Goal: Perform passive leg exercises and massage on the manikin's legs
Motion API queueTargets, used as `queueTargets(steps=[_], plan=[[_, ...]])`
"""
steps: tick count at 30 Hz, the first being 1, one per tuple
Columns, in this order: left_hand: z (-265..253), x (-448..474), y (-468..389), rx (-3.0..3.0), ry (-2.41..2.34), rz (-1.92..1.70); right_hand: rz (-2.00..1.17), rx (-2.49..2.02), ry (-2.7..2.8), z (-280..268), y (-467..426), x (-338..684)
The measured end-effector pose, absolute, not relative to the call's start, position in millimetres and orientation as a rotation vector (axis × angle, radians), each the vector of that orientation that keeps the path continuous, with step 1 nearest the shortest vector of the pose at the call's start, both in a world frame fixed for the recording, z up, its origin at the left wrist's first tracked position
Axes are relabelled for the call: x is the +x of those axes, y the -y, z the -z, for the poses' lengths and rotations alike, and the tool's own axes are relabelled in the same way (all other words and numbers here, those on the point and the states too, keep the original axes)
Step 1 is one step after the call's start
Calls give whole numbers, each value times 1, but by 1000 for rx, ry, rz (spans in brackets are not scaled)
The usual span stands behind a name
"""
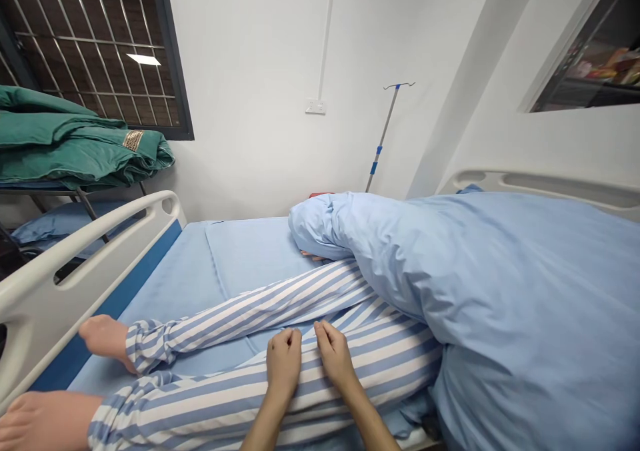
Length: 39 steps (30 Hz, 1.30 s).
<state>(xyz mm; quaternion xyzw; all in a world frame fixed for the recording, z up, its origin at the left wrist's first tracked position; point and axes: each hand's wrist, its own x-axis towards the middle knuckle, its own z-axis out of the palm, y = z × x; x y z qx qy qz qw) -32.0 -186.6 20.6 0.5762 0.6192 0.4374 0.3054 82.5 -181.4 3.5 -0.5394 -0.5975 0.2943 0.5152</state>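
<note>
My left hand [284,361] is closed in a fist over the nearer leg of a pair of blue-and-white striped trousers [200,404]. Beside it, a short gap to the right, my right hand [334,352] is also curled shut above the same leg. No cloth is seen pulled up by either hand; the undersides of the fingers are hidden. The trousers are on a figure lying on the bed, perhaps a manikin, with a bare far foot [107,338] and a near foot [50,418]. A light blue quilt [480,271] covers its upper part.
A bed board [90,251] stands at the left end of the bed, another [565,183] at the right. An IV pole [385,134] rises behind the bed near the wall. Green folded bedding [75,141] lies by the barred window [100,44]. A socket [315,107] is on the wall.
</note>
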Motion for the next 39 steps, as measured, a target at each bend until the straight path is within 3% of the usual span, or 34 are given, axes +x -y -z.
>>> queueTargets(steps=[5, 13, 21, 26, 39], plan=[[-39, 5, 182, 1334, -1394, -1285, -771, -1212, 1345, -1, 179, 88], [-3, 28, 191, 1381, -1651, -1247, -840, -1198, 1216, 1, 180, 92], [-4, 26, 192, 1460, -1703, -1146, -925, -1266, 1391, -18, 181, 106], [-8, 25, 197, 1477, -1727, -1076, -753, -1386, 1459, -34, 183, 145], [-9, -35, 200, 1402, -1483, -1114, -401, -1600, 1444, -2, 179, 161]])
